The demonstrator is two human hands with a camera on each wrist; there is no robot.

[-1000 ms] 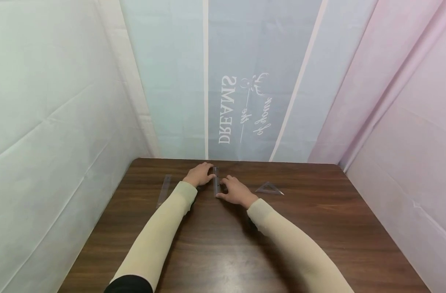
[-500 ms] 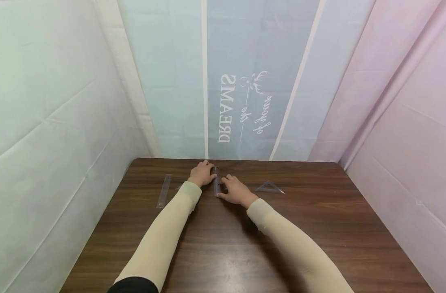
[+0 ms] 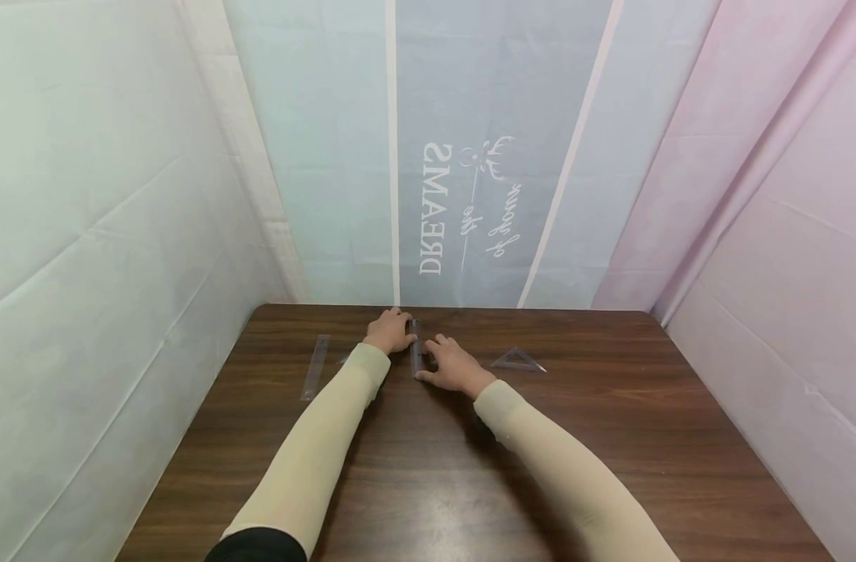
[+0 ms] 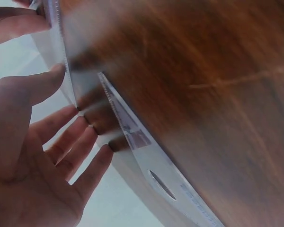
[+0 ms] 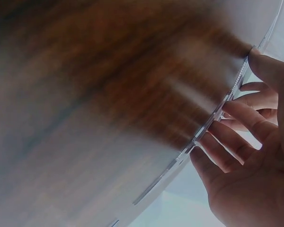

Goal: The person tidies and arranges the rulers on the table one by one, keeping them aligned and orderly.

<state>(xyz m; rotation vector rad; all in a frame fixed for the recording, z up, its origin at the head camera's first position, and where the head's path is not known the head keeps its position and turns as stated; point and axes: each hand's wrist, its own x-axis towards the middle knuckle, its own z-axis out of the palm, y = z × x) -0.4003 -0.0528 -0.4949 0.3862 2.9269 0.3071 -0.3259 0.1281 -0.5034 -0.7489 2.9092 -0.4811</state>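
A clear straight ruler (image 3: pixel 417 357) lies on the table between both hands, running away from the person. My left hand (image 3: pixel 391 331) is at its far left side; in the left wrist view the thumb touches the edge of the ruler (image 4: pixel 66 71) and the other fingers extend towards the tabletop. From the right, my right hand (image 3: pixel 452 365) touches the ruler's edge with the thumb at the near end. In the right wrist view its fingertips line the long edge of the ruler (image 5: pixel 215 116). Neither hand is plainly curled round it.
A second clear ruler (image 3: pixel 315 368) lies at the left. A clear triangular set square (image 3: pixel 517 361) lies right of the right hand. Another clear, pointed drawing tool with a slot (image 4: pixel 146 151) lies beside the left hand. The brown wooden table (image 3: pixel 610 437) meets curtains behind.
The left hand has shifted slightly right along with its forearm, uncovering more of the left ruler and a bit of the pointed clear tool. The right hand and the middle ruler stay nearly still.
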